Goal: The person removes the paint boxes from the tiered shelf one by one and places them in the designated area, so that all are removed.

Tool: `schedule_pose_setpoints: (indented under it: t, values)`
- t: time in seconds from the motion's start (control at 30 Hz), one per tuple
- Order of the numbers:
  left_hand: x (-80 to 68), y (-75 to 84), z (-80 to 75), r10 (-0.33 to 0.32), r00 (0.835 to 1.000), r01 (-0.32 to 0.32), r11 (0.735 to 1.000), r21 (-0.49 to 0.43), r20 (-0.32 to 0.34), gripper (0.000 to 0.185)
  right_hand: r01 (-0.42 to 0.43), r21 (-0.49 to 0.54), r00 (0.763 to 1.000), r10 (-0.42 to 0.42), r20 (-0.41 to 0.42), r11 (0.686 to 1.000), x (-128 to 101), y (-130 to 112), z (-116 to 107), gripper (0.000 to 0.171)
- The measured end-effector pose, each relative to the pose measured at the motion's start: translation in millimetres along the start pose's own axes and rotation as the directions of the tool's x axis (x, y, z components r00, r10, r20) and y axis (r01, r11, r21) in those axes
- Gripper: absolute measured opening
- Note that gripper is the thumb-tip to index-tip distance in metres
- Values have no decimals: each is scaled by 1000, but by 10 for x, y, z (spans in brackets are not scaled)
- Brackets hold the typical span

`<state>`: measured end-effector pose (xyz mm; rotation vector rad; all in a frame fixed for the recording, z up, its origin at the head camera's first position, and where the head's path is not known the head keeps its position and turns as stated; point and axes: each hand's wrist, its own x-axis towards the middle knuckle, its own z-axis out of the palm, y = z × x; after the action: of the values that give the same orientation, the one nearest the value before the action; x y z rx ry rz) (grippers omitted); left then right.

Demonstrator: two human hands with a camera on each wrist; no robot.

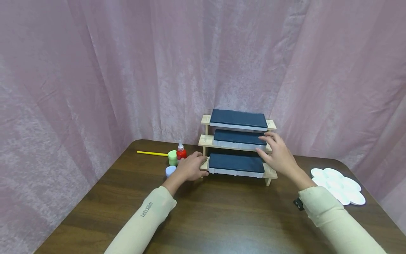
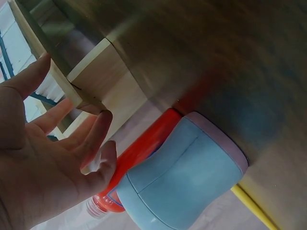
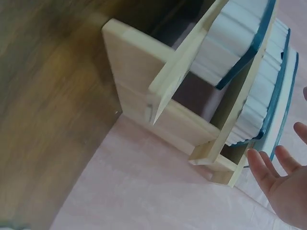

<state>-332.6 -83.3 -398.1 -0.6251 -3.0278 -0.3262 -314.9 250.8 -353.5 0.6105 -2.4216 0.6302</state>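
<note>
While both hands are sitting at the wooden rack (image 1: 269, 124), the fingers are loose and spread, gripping nothing. Left hand (image 1: 190, 168) is resting its fingertips (image 2: 103, 120) against the rack's bottom left post, at about 9 o'clock of the lowest shelf. Right hand (image 1: 279, 155) is hovering at 3 o'clock of the middle shelf, fingers straight, tips at the end of the middle blue box (image 1: 239, 137); can't tell if they're actually touching it.

Three blue-lidded boxes are lying one per shelf: top box (image 1: 238, 119), the middle one, bottom box (image 1: 236, 164).

Room-wise, it's getting tight on the left: a pale blue jar (image 1: 170, 171), a green jar (image 1: 172, 157) and a red bottle (image 1: 181, 152) are crowding just beside the left hand at its 10 o'clock, with a yellow stick (image 1: 152, 153) lying further out. A white palette (image 1: 337, 180) is sitting well apart at 4 o'clock, near the edge of the table (image 1: 222, 218). Curtain is hanging close behind the rack.

Left wrist view is mostly getting blocked by the blue jar, and the right wrist one is cutting off the fingers.
</note>
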Motion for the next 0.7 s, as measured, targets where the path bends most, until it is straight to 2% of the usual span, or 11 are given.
schedule_pose_setpoints:
  t: [0.4,0.7]
  values:
    - [50,25,-26,10,1000,-10,1000,22,-16,61,19,65,997,-15,-71,998,148,115,-58,41]
    - [48,45,-30,1,1000,-1,1000,12,-2,58,-16,69,997,21,-69,997,278,146,-88,39]
